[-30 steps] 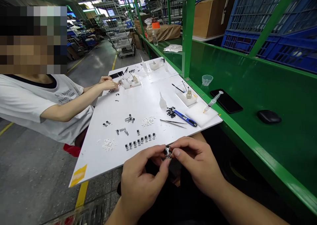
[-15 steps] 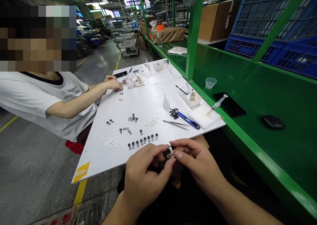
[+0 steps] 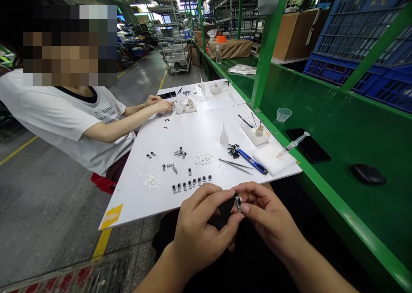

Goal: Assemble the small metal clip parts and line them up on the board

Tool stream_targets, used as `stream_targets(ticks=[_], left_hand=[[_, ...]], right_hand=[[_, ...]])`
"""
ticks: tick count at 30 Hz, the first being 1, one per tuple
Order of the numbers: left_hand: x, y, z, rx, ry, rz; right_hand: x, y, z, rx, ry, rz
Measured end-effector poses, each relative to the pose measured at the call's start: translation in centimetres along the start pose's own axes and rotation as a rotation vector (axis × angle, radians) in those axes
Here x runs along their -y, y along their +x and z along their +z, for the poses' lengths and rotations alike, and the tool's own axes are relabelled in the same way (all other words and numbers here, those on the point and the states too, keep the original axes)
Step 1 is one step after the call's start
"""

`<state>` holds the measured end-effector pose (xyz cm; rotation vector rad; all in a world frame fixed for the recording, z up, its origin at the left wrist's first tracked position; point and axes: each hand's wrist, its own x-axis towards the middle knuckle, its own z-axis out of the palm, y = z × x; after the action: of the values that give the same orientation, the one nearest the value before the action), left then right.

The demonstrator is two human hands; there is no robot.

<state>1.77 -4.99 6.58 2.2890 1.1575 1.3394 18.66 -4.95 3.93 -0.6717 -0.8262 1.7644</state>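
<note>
Between my two hands, just in front of the table's near edge, is a small metal-and-black part (image 3: 238, 204). My left hand (image 3: 206, 224) touches it with thumb and forefinger from the left. My right hand (image 3: 270, 215) pinches it between thumb and fingers from the right. Beyond my hands, a row of similar small metal parts (image 3: 194, 183) stands on the white table (image 3: 154, 207). A pile of white slivers (image 3: 204, 159) lies behind the row, and another white pile (image 3: 152, 182) is left of it. Tweezers (image 3: 236, 166) lie beside a blue utility knife (image 3: 252, 161).
A syringe (image 3: 292, 144) rests on a white foam pad (image 3: 273, 159). Behind the knife are black bits (image 3: 233, 151), a squeeze bottle (image 3: 224, 135) and a tray with a small jar (image 3: 259, 131). A co-worker (image 3: 106, 117) sits at the left, hands on the table. A green post (image 3: 265, 56) rises at the right.
The view has shifted, so the table and my hands appear further right. The small part has turned slightly in my fingertips. Both hands still meet at it.
</note>
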Motion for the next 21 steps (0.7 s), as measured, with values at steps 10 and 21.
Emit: stream_targets(ticks=[10,21], left_hand=[[-1.4,0.7,0.8,-0.125,-0.084,-0.008],[-1.8,0.8,1.2,-0.109,-0.044,0.022]], right_hand=[[-0.4,0.2,0.0,0.082,0.241,0.092],[-1.3,0.3,-0.5,0.213,0.323,0.117]])
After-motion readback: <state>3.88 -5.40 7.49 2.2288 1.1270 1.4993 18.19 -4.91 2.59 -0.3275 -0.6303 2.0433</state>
